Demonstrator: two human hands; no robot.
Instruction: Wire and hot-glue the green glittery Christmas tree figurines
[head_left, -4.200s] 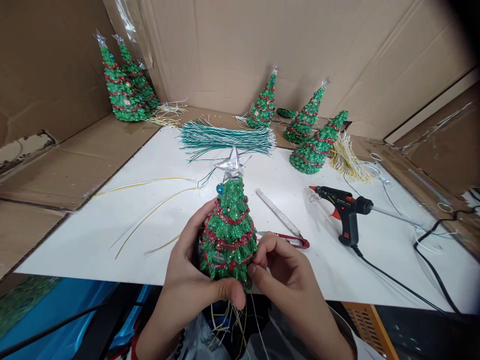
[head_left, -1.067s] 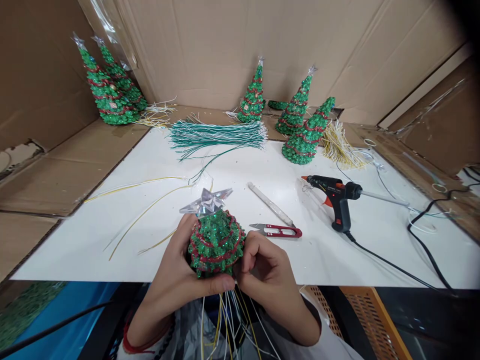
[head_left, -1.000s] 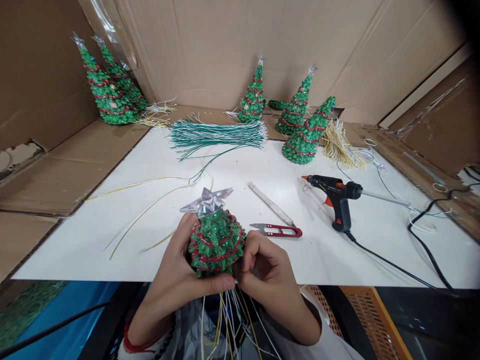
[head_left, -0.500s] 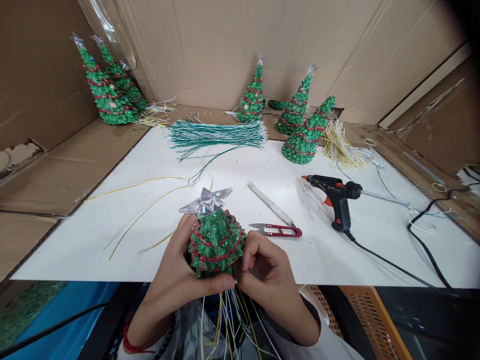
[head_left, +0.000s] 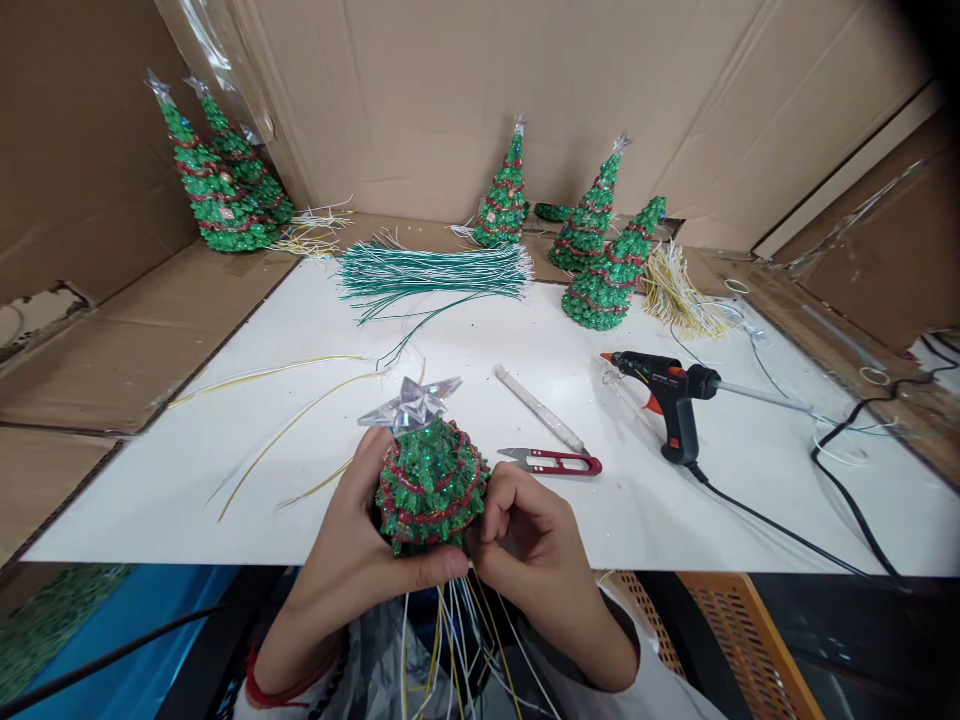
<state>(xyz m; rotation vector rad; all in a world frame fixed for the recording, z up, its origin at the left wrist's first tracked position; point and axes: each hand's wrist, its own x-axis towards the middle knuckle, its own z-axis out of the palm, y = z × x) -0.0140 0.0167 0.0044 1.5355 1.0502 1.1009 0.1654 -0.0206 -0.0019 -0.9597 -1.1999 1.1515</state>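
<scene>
White tabletop (head_left: 637, 520) amid brown cardboard walls (head_left: 405, 110)

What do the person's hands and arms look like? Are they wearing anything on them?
Both the left hand and right hand are bare, with no gloves. The left wrist has a red band and a dark beaded bracelet. The right sleeve is pale.
</scene>
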